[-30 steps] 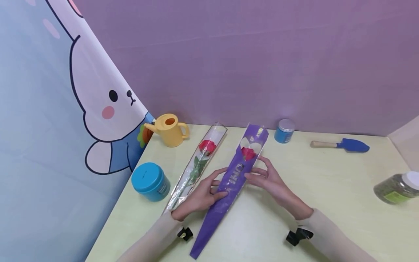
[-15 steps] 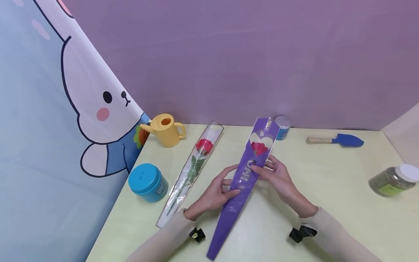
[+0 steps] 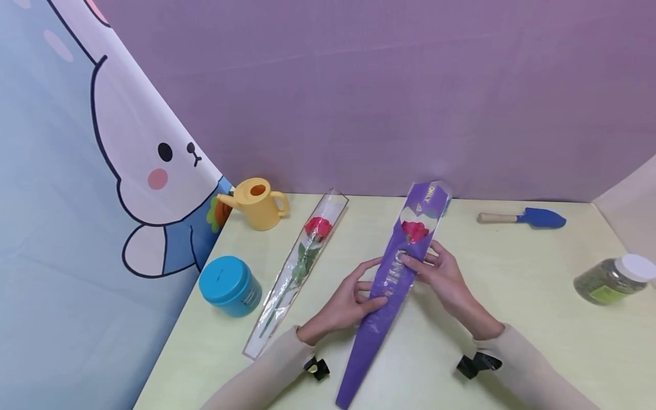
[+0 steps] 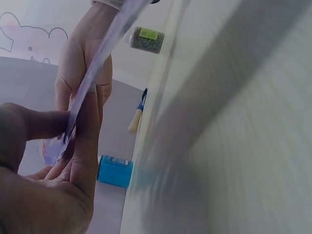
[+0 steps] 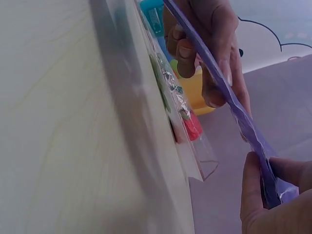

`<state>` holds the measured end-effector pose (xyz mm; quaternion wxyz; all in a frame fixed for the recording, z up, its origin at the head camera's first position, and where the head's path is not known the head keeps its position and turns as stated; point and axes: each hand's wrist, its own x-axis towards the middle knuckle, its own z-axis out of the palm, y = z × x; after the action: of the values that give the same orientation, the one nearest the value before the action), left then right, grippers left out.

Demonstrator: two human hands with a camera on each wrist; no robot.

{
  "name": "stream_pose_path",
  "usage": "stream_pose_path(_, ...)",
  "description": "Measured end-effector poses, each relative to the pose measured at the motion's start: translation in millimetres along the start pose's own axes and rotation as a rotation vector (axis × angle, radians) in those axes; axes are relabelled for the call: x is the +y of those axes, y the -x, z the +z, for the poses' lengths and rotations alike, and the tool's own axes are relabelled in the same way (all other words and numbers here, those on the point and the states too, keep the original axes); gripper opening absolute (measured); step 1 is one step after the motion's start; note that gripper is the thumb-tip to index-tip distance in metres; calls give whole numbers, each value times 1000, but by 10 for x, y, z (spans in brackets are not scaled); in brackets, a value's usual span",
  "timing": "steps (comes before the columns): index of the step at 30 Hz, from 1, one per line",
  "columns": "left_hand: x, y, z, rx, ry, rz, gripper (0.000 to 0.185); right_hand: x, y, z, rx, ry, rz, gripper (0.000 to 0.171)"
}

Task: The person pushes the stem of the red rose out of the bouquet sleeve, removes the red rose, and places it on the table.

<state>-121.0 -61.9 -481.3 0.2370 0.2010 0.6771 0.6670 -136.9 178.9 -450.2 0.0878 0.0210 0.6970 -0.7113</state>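
Note:
In the head view, a long purple flower sleeve [image 3: 373,324] with a red rose [image 3: 415,231] in its heart-shaped window slants between my hands. My left hand [image 3: 352,297] holds its left edge at mid-length, thumb on the front. Higher up on the right edge, my right hand [image 3: 452,280] pinches it between thumb and fingers. Both wrist views show the purple sleeve [image 5: 197,41] edge-on, raised off the table, with thumb and fingers on opposite faces. A second rose in a clear sleeve [image 3: 303,259] lies flat to the left.
A yellow watering can [image 3: 258,205] and blue lidded tub [image 3: 230,286] stand at the left. A blue jar [image 4: 115,170] is mostly hidden behind the purple sleeve in the head view. A trowel [image 3: 542,218] and white-capped jar [image 3: 610,281] lie at the right.
The purple sleeve has moved right and slightly away, now covering most of the small blue jar. My right thumb has come onto its front. The view has shifted slightly.

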Motion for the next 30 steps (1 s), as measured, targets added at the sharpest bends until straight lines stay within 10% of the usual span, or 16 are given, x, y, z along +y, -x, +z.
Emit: stream_pose_path(30, -1, 229, 236, 70, -155, 18, 73, -430, -97, -364, 73, -87, -128, 64)
